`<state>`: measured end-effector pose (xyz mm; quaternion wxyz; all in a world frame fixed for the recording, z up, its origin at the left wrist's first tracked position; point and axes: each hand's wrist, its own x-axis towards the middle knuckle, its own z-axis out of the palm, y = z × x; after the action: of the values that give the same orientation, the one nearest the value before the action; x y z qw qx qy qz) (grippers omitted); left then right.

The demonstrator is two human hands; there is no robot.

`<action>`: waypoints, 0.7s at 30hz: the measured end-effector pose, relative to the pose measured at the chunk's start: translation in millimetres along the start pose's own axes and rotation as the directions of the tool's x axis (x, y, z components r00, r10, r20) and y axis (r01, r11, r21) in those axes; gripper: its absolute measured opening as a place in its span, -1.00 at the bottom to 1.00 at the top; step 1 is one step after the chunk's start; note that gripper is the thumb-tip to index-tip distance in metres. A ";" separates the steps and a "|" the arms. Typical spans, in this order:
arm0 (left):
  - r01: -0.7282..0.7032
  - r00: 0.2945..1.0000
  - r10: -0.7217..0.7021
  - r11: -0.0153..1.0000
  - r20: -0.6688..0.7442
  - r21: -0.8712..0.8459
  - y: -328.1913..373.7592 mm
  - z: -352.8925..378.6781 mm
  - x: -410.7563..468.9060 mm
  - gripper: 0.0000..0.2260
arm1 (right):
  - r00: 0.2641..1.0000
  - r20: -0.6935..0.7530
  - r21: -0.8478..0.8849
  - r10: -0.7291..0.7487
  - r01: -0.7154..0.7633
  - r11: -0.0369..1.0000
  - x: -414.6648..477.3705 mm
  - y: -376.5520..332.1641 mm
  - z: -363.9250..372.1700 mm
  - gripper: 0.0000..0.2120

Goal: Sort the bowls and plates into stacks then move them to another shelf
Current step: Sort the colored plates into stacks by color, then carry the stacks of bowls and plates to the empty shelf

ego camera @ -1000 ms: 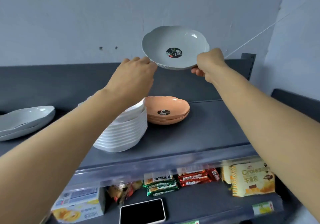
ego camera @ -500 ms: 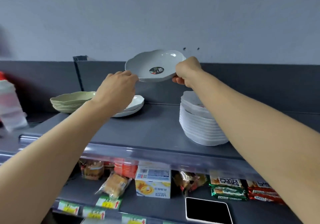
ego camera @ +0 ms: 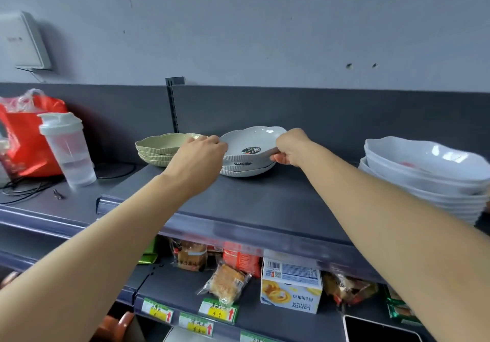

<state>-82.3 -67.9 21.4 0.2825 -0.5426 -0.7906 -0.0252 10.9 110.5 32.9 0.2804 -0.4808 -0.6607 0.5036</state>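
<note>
Head view: left hand (ego camera: 197, 156) at nine o'clock and right hand (ego camera: 290, 147) at three pinch the grey plate (ego camera: 252, 140) by opposite rims, level over the matching grey stack (ego camera: 246, 171), probably for nesting.

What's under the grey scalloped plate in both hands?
A short stack of matching grey ribbed plates on the dark shelf lies beneath the grey scalloped plate. The left hand covers the stack's left edge; whether plate and stack touch is unclear.

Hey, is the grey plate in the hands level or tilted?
Tilted: left hand and right hand hold the grey plate by its rim over the grey stack, near edge lower, sticker facing the camera.
</note>
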 end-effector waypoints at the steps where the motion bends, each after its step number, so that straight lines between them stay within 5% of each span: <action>1: -0.007 1.000 0.007 1.000 0.000 0.001 -1.6 4.1 0.6 -0.78 | 1.000 -0.003 -0.006 0.013 -0.013 1.000 2.8 2.2 3.5 -0.70; 7: -0.047 0.999 0.048 0.998 0.007 -0.034 3.4 20.4 7.5 -0.79 | 0.999 0.028 0.024 0.018 -0.018 1.000 15.3 14.0 10.2 -0.71; 21: -0.051 0.997 0.053 0.998 0.049 -0.039 18.7 15.6 14.6 -0.78 | 0.971 0.040 -0.455 -0.234 0.227 0.861 6.5 18.2 0.8 -0.65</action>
<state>-76.2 -42.5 10.2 0.2531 -0.5687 -0.7824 -0.0193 14.1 116.7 14.8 0.2233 -0.4548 -0.8107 0.2934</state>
